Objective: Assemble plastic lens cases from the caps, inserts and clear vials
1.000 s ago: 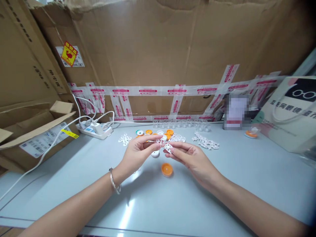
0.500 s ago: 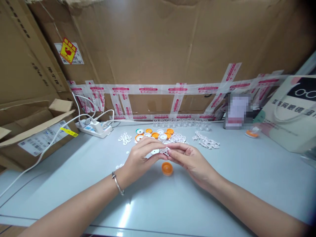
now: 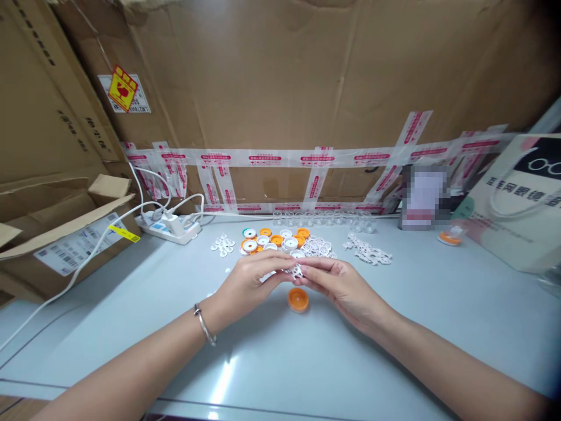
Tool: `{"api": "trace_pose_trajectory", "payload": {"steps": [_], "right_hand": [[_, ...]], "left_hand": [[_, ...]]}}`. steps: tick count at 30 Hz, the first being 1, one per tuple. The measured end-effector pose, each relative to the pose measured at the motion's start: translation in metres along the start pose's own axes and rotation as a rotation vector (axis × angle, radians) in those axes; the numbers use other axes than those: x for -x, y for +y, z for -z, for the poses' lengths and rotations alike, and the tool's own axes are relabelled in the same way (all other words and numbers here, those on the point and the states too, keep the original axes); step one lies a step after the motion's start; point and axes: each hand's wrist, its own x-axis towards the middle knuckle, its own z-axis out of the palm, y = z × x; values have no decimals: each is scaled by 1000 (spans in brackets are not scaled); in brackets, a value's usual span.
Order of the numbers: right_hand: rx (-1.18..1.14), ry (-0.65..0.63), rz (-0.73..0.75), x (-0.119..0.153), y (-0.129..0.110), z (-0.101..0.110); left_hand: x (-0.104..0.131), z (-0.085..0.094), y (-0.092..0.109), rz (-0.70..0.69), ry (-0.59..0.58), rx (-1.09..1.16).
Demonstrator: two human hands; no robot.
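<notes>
Between the fingertips of both hands is a small white openwork plastic piece (image 3: pixel 297 271), partly covered by the fingers. My left hand (image 3: pixel 252 279) pinches it from the left, thumb below and fingers above. From the other side my right hand (image 3: pixel 339 280) grips its right end. Just below the hands, an orange round cup-like part (image 3: pixel 298 299) lies on the table. Behind the fingers is a cluster of orange and white round parts (image 3: pixel 276 240), some of it hidden by my left hand.
White openwork pieces (image 3: pixel 318 247) lie heaped behind my hands, with more white pieces (image 3: pixel 369 251) to the right. Small white discs (image 3: pixel 223 245) are at left. Clear cups (image 3: pixel 322 218) line the back. A power strip (image 3: pixel 173 229), an open carton (image 3: pixel 65 234) and a paper bag (image 3: pixel 517 202) flank them.
My left hand has tilted slightly and its fingers have closed in nearer the white piece. The view has shifted a little; the piece stays between both hands.
</notes>
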Motion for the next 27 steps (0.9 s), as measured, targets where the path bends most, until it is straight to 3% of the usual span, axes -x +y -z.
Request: {"api": "trace_pose_trajectory", "payload": {"steps": [5,9,17,27], "right_hand": [[57,-147,-47,0,-4,5],[184,-226,11,2,-9,7],[290,-168,92,2,-9,5],[307,-38,62,2,-13,2]], "left_hand": [[-2,10,3,54,-81,-32],[-3,13,7,112,-101,-11],[-3,11,9,79,-112,-28],[-1,12,6,16,27,-86]]}}
